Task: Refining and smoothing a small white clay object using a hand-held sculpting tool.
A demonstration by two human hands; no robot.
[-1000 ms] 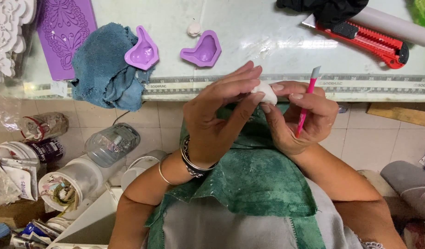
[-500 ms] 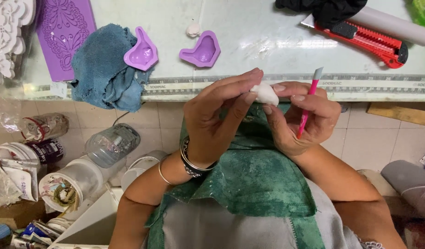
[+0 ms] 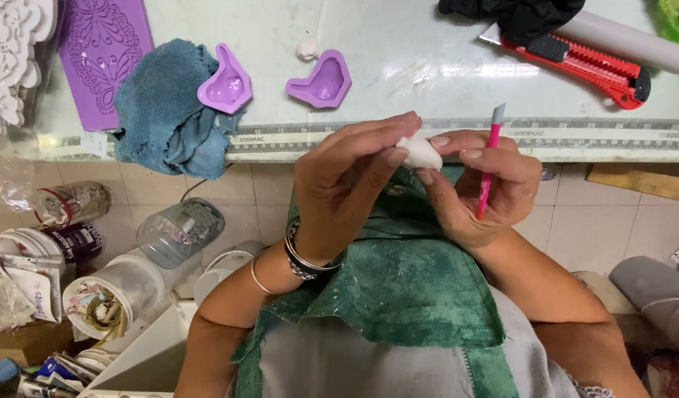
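While my left hand (image 3: 347, 191) pinches the white clay lump (image 3: 419, 153), my right hand (image 3: 479, 188) pinches it too. Right also grips the pink tool (image 3: 488, 166).

Matt white clay lump (image 3: 419, 152); pink plastic tool (image 3: 488, 163); purple rubbery molds (image 3: 321, 79), glossy inside; rough blue cloth (image 3: 166, 110); smooth shiny glass tabletop (image 3: 398, 44).

— Where do the two moulds sit?
— On the worktop (image 3: 398, 88), side by side; the left mould (image 3: 225, 81) rests on a cloth (image 3: 162, 110), the right mould (image 3: 321, 79) just beside it.
— And the cutter (image 3: 583, 63)?
— Far right, well apart. The jars (image 3: 177, 232) lie on the floor, below the worktop's edge, left.
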